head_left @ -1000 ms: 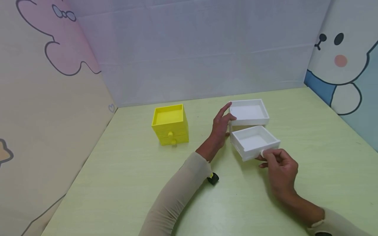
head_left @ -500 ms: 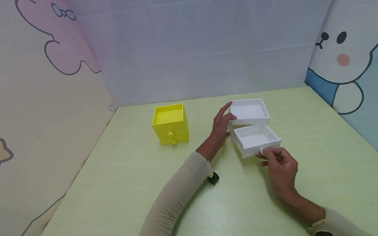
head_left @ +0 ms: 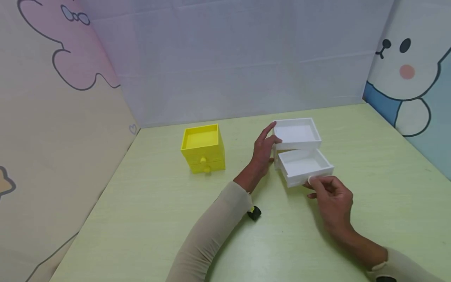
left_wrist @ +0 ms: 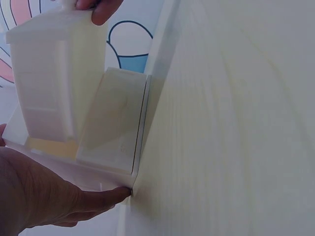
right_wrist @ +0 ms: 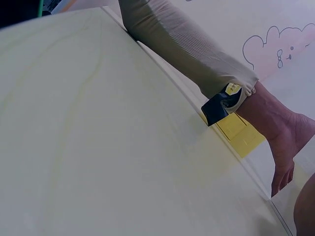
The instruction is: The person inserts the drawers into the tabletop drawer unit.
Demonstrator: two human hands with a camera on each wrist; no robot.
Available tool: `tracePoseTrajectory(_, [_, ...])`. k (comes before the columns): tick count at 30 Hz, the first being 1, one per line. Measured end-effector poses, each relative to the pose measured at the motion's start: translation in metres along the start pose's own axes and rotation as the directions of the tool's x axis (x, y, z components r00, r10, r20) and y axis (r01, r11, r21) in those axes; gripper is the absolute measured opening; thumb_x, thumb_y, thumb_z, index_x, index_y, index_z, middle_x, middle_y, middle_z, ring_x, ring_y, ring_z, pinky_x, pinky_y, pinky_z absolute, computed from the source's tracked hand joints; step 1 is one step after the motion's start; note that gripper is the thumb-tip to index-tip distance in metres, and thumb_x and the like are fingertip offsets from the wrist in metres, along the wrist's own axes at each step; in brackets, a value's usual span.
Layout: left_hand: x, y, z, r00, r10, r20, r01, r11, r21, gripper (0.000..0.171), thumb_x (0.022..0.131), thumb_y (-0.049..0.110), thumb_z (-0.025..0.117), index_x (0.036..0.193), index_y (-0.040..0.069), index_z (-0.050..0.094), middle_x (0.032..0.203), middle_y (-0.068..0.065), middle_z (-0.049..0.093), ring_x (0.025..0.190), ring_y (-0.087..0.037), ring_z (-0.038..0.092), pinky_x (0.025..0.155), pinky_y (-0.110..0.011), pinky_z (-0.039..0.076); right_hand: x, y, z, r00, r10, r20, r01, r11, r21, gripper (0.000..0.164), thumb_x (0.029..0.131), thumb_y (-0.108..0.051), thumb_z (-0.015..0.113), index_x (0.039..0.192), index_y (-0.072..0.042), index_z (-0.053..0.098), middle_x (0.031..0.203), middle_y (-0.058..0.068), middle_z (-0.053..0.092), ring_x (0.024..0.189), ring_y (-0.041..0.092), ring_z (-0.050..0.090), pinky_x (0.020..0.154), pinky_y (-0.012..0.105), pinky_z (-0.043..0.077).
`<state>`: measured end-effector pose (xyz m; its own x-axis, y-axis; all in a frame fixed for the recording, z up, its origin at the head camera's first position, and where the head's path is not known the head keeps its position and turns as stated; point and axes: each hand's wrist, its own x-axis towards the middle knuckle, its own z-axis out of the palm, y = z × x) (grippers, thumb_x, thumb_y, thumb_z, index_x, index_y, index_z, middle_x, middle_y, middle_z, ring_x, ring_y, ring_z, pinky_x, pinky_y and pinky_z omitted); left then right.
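A small white drawer cabinet (head_left: 297, 134) with a shallow tray top stands on the table. My left hand (head_left: 262, 154) holds its left side, with thumb and index finger at the top rim and a fingertip at the lower corner in the left wrist view. My right hand (head_left: 336, 201) pinches the round knob (head_left: 310, 180) of a white drawer (head_left: 303, 161). The drawer sits askew in front of the cabinet, its rear end at the upper opening. Below that opening shows the lower drawer front (left_wrist: 114, 123), flush with the cabinet. Nothing lies inside the held drawer.
A yellow drawer cabinet (head_left: 203, 145) with two knobs stands to the left on the pale table (head_left: 141, 219). A plain pale cloth (head_left: 225, 58) rises behind the table. Printed cartoon panels flank both sides. A small black device (head_left: 254, 213) sits at the left sleeve cuff.
My right hand has shifted the white drawer slightly back toward the cabinet and a little left, and its front edge sits higher in the view. My left hand has stayed put.
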<state>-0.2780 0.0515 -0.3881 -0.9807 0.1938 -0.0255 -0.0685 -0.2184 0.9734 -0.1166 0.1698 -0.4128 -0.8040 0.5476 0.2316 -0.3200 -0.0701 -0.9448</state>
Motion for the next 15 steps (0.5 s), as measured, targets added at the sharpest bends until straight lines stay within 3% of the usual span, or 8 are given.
tracePoseTrajectory(15, [-0.0005, -0.0005, 0.0003, 1.0, 0.008, 0.004, -0.008, 1.0, 0.01, 0.057, 0.078, 0.017, 0.061, 0.125, 0.048, 0.064, 0.13, 0.007, 0.057, 0.11, -0.024, 0.056, 0.085, -0.06, 0.044, -0.0024, 0.0005, -0.0016, 0.99, 0.09, 0.105, -0.084, 0.995, -0.06, 0.017, 0.091, -0.001, 0.069, 0.095, 0.014, 0.062, 0.08, 0.005, 0.074, 0.077, 0.013, 0.073, 0.057, 0.025, 0.055])
